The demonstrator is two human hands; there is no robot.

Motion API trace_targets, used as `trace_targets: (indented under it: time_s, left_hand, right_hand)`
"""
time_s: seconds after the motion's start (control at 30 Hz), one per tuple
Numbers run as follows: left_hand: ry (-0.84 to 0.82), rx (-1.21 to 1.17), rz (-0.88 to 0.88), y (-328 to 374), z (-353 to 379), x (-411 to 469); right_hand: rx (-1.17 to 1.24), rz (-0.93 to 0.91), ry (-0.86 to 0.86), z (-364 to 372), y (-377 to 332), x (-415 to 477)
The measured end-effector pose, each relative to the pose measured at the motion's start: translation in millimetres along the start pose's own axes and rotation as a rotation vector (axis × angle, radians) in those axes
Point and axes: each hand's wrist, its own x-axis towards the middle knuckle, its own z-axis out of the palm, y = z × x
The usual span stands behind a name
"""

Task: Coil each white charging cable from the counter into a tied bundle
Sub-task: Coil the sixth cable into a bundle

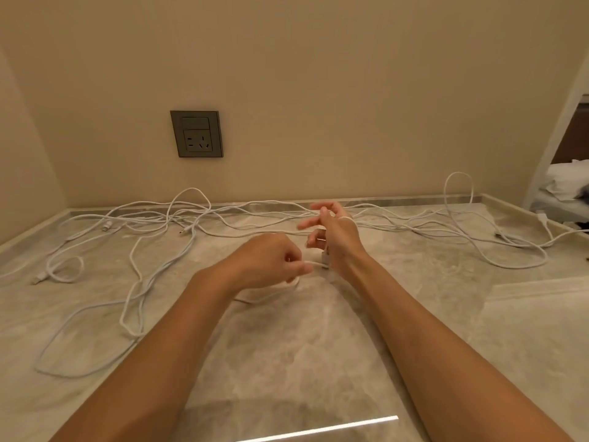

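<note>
White cable (314, 265) runs between the two hands near the middle of the marble counter (287, 362). The left hand (271, 261) pinches it, thumb against curled fingers. The right hand (336, 242) stands edge-up just beside it, upper fingers splayed, with a turn of the cable across its back. A white plug (325, 256) sits at its heel; whether the lower, curled fingers hold it I cannot tell. Loose cables (191, 218) sprawl tangled along the counter's back edge, with long loops toward the left edge and one rising against the wall near the back right corner. A grey wall socket (196, 134) sits above the back edge.
</note>
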Motion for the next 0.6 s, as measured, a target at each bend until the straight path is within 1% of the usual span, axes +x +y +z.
trace_targets:
  time_s: [0.07,0.13,0.2,0.27,0.33,0.37,0.4,0.47,0.5,0.53,0.6]
  left_hand:
    - [0.146,-0.109,-0.034,-7,-9,-4]
    - [0.278,-0.278,-0.068,-11,-15,-4]
    - [0.387,-0.45,-0.102,-12,-19,-5]
    - [0.503,-0.652,-0.14,-13,-22,-4]
    - [0.596,-0.791,-0.181,-13,-26,-2]
    - [0.629,-0.815,-0.187,-14,-26,-1]
    - [0.649,-0.807,-0.183,-14,-24,1]
    - [0.658,-0.783,-0.156,-14,-18,4]
    - [0.65,-0.775,-0.141,-13,-16,5]
    - [0.631,-0.764,-0.134,-13,-12,6]
    - [0.545,-0.705,-0.142,-16,-2,11]
  right_hand:
    - [-0.178,-0.041,-0.037,1,2,0]
    - [-0.27,-0.032,-0.119,3,0,-2]
    - [-0.333,0.038,-0.252,7,-1,-10]
    - [-0.337,0.179,-0.419,9,-4,-18]
    - [-0.192,0.386,-0.67,9,-7,-24]
    - [-0.094,0.468,-0.819,10,-6,-26]
    - [0.0,0.514,-0.961,12,-4,-29]
    - [0.176,0.544,-1.196,23,0,-34]
    - [0.277,0.552,-1.284,29,1,-36]
    - [0.389,0.553,-1.354,33,0,-38]
    - [0.574,0.501,-1.404,37,-3,-36]
